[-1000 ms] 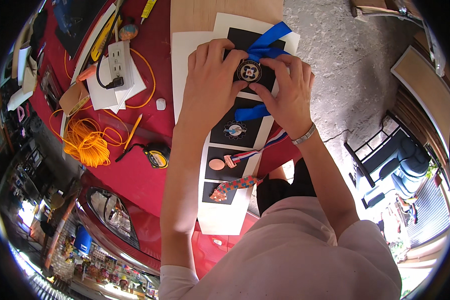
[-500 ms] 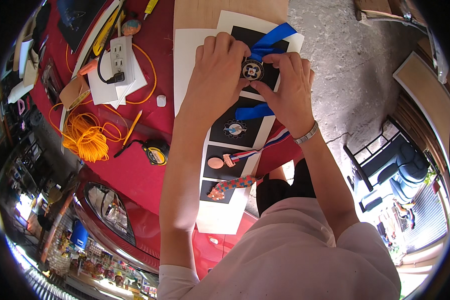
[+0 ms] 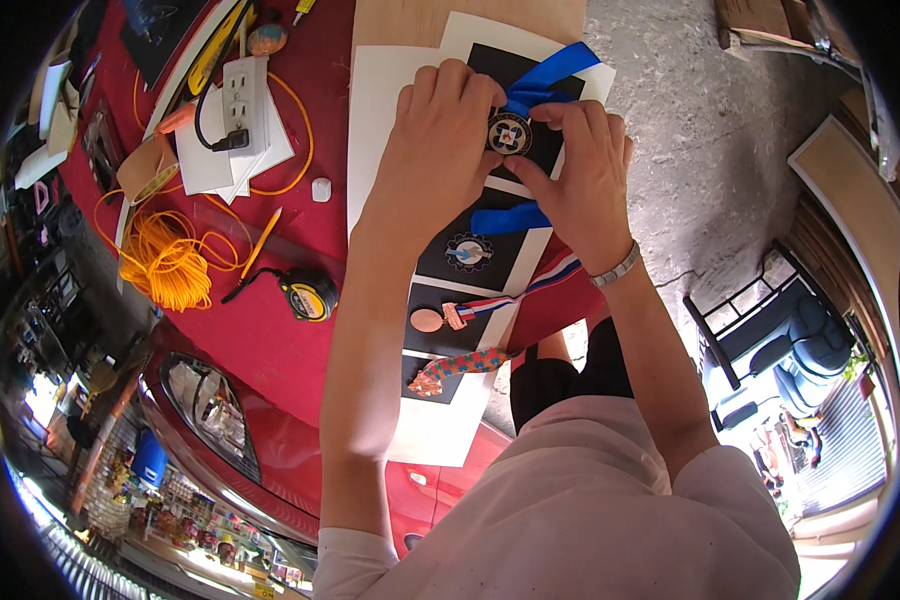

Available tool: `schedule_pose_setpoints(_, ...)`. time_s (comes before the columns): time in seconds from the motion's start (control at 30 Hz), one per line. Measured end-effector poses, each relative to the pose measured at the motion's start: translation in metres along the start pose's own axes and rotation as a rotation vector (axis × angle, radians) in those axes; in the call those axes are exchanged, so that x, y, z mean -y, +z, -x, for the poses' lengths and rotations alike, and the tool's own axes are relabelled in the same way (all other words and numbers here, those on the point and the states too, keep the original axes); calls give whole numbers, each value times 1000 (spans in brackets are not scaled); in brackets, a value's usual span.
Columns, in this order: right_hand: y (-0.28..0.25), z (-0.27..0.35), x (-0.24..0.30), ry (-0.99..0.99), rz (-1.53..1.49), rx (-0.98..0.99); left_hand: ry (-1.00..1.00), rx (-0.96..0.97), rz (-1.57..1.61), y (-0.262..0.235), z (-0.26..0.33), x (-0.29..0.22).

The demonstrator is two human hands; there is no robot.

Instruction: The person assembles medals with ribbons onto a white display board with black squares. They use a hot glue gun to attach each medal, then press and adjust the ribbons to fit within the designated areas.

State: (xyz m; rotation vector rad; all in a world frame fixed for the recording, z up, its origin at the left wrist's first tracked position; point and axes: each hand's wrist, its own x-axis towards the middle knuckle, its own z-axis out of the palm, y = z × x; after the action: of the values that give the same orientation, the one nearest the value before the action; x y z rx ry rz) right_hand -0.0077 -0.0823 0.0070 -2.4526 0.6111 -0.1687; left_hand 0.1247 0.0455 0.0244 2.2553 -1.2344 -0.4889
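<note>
A person is bending over a white display board [image 3: 380, 120] lying on a red car hood [image 3: 270, 340], both hands meeting at a round medal [image 3: 508, 133] on the board's topmost black panel [image 3: 545, 160]. The left hand [image 3: 440, 140] is curling loosely over the medal's left side, fingertips pinching its rim. The right hand [image 3: 585, 175] is pressing thumb and forefinger against its right edge, so both are gripping it together. A blue ribbon [image 3: 548, 75] is fanning up from the medal toward the board's top corner. Lower panels are carrying three more medals with ribbons. The board's right edge is hanging past the hood over grey concrete floor [image 3: 710, 130], where open room is lying. To the left, an orange cord coil [image 3: 165, 265], a tape measure [image 3: 308, 295] and a white power strip [image 3: 242, 100] are crowding the hood. The left hand is hiding much of the top panel; the medal's design is too small to make out.
</note>
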Motion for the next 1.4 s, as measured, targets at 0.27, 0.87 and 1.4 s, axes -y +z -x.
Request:
schedule_pose_setpoints(0.27,-30,28,-32,-57,-61,2,-138,-282,97,-7,49,-1)
schedule_pose_setpoints(0.87,-151,276,-383,727,-359,867,-766,-756,442,56,250,-127)
schedule_pose_setpoints(1.4,-110,-111,-161,-463,-4,913,-1276,-744,12,98,108,-146)
